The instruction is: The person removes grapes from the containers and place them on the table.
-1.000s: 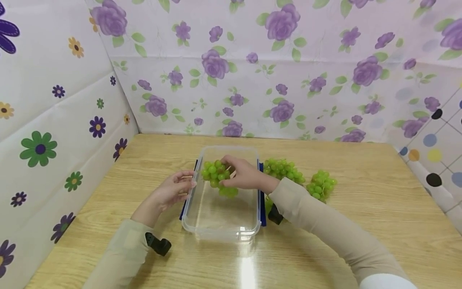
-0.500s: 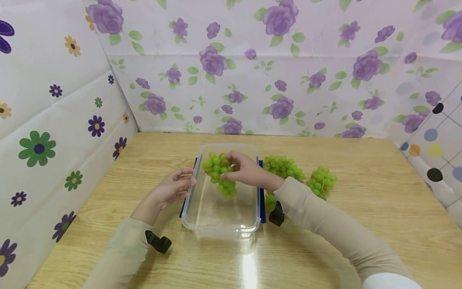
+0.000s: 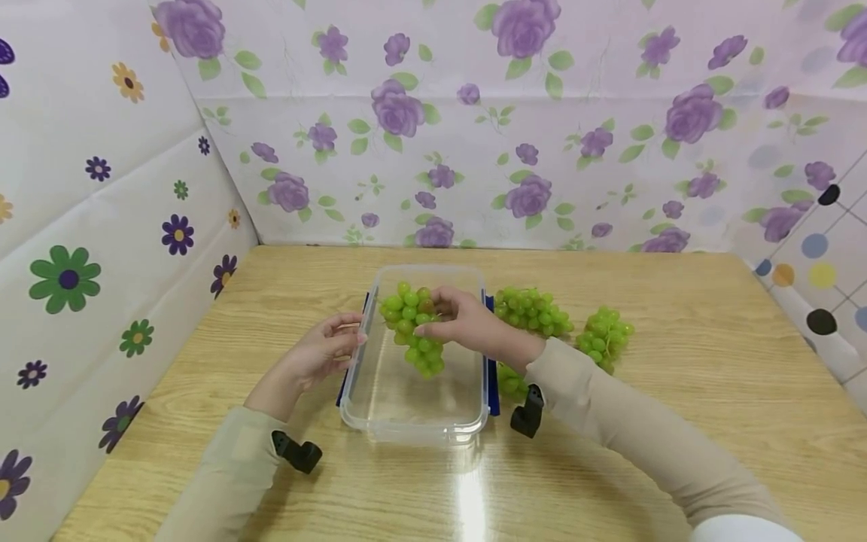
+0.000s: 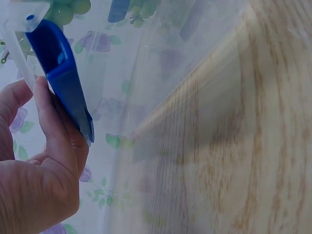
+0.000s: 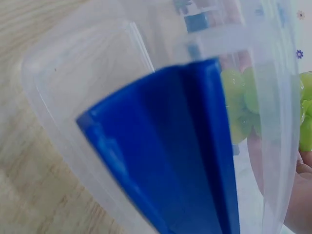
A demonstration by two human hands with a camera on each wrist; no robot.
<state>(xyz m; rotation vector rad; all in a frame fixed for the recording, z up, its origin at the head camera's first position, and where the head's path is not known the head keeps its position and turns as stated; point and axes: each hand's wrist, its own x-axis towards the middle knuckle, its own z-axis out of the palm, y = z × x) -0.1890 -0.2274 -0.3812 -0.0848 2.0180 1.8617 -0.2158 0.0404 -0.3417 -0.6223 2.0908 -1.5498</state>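
Note:
A clear plastic container (image 3: 413, 430) with blue side latches stands on the table. My right hand (image 3: 467, 325) reaches over its right side and pinches a bunch of green grapes (image 3: 415, 320), which hangs inside the outline of the container in the head view. In the right wrist view, grapes (image 5: 239, 100) show through the clear wall behind a blue latch (image 5: 165, 141). My left hand (image 3: 321, 350) is at the left rim. The left wrist view shows its thumb and fingers (image 4: 46, 107) pinching that rim beside the other blue latch (image 4: 66, 73).
To the right of the container lie more green grapes: one bunch (image 3: 531, 310) by the far part of its side, another bunch (image 3: 603, 339) farther right, and some grapes (image 3: 511, 382) near the right wrist. Patterned cloth walls (image 3: 474, 173) border the wooden table (image 3: 650, 301).
The grape bunch has risen slightly and turned to hang more upright in my right hand. That forearm has shifted a little to the right. My left hand stays at the rim.

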